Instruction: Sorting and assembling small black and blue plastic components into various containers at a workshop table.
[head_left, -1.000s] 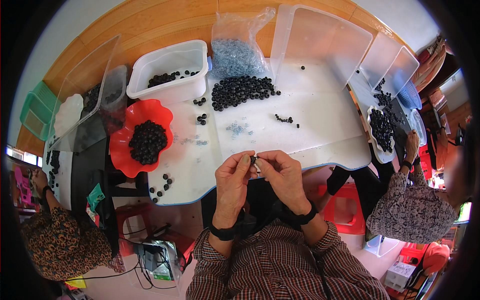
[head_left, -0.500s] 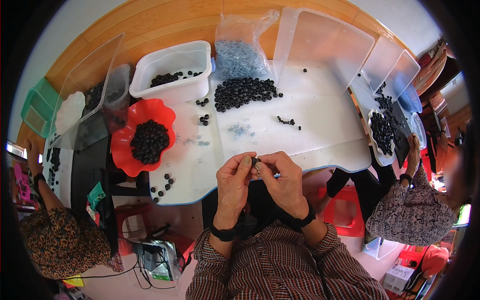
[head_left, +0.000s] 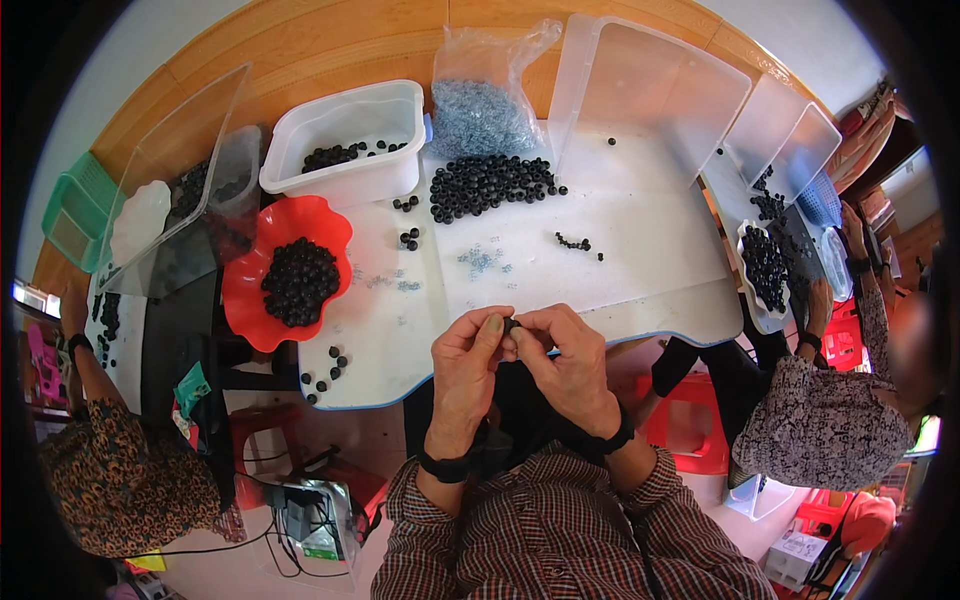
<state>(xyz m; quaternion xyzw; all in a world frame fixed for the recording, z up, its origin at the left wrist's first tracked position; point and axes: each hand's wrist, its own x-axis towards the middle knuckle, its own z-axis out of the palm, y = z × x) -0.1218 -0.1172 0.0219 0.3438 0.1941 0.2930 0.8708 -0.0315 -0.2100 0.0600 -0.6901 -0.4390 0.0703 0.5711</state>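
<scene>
My left hand (head_left: 465, 365) and my right hand (head_left: 568, 362) meet just past the table's front edge. Thumbs and fingertips of both pinch one small black round piece (head_left: 510, 325), mostly covered by the fingers. Beyond them, a patch of tiny clear bluish pieces (head_left: 482, 260) lies on the white table (head_left: 620, 262). Farther back is a dense pile of black round pieces (head_left: 490, 188). To the right of the bluish patch sits a short curved row of small black pieces (head_left: 572, 242).
A red scalloped bowl (head_left: 338, 232) of black pieces and a white tub (head_left: 345, 185) stand left. Behind the pile leans a clear bag (head_left: 485, 115) of bluish pieces. Upright clear panels (head_left: 655, 95) line the back right. Other people work at both sides, one in a patterned top (head_left: 815, 425).
My hands stay almost in place, fingertips closing a little more over the black piece. At the right, another person's arm has shifted and a further arm shows reaching toward the side table.
</scene>
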